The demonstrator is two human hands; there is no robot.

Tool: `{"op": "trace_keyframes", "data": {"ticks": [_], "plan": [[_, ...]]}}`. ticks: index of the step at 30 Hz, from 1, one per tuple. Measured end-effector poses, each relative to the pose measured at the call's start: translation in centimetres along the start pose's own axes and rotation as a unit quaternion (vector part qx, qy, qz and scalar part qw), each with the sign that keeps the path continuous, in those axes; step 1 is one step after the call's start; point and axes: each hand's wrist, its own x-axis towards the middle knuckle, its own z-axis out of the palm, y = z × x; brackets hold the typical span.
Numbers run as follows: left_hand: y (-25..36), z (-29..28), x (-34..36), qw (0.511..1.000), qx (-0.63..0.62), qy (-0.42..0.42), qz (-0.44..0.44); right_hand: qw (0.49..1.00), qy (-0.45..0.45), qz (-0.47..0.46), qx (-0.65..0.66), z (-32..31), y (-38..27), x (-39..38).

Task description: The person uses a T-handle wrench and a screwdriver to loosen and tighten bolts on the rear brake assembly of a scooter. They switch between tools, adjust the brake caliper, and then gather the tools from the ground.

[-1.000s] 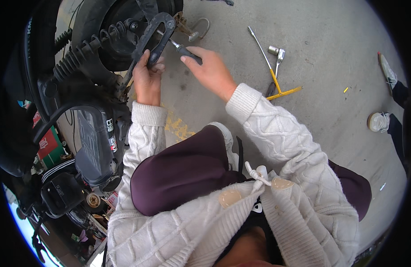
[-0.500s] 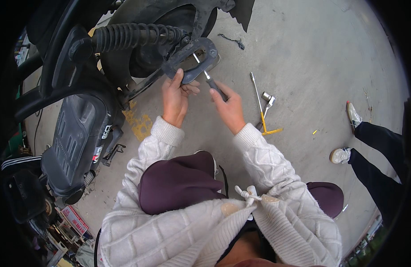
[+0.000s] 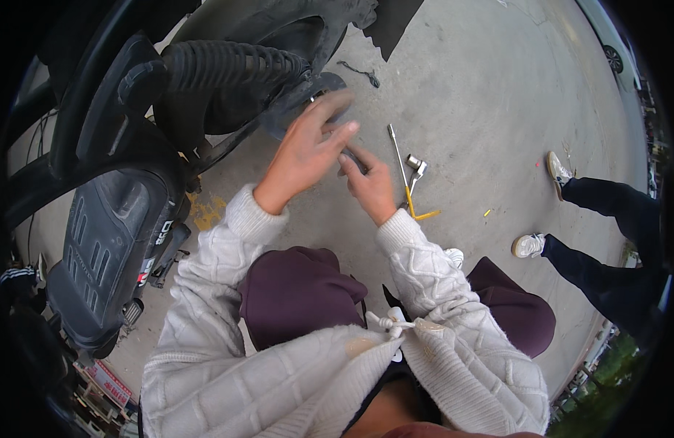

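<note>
In my right hand [image 3: 370,184] is a screwdriver with a dark handle [image 3: 354,159], its fingers closed around that handle. Most of the shaft is hidden behind my left hand [image 3: 304,150], which reaches forward with fingers stretched out and thumb apart. Those fingers lie across a dark plastic piece [image 3: 277,120] at the lower end of the shock absorber [image 3: 227,67], beside the wheel of a scooter-like vehicle. A small bright metal bit shows at the top of the piece. Whether my left fingertips press on it I cannot tell.
A T-handle wrench [image 3: 399,157] with a yellow grip and a ratchet with a socket [image 3: 417,169] lie on the concrete to the right. A short black strap [image 3: 360,71] lies beyond. The vehicle's footboard [image 3: 107,233] is at left; another person's legs [image 3: 607,219] stand at right.
My left hand has let go of the dark piece's near edge and moved up over it, fingers straightened. The piece sits slightly lower and left in view. My right hand still holds the screwdriver.
</note>
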Motion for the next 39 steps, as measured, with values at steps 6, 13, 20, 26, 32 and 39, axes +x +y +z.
{"op": "trace_keyframes", "data": {"ticks": [6, 13, 20, 26, 32, 39], "plan": [[-1.4, 4.9, 5.9, 0.952, 0.251, 0.161, 0.061, 1.000, -0.021, 0.019, 0.003, -0.3, 0.7, 0.5], [-2.2, 4.9, 8.0, 0.961, 0.194, 0.197, 0.007, 0.998, 0.001, -0.017, -0.058, -0.6, 0.6, 1.0], [-2.0, 5.9, 8.1, 0.963, 0.102, 0.248, 0.038, 0.957, 0.035, -0.192, -0.216, -0.9, 0.2, 1.0], [-1.2, 5.4, 7.9, 0.970, -0.010, 0.238, 0.056, 0.959, 0.033, -0.206, -0.190, -0.9, 0.9, 1.3], [-1.7, 5.9, 8.3, 0.950, -0.066, 0.280, 0.117, 0.998, 0.018, -0.018, -0.066, -0.8, 2.4, 1.3], [-1.7, 5.9, 8.0, 0.956, -0.101, 0.261, 0.084, 0.998, 0.007, -0.061, 0.000, -0.5, 2.0, 1.3]]}}
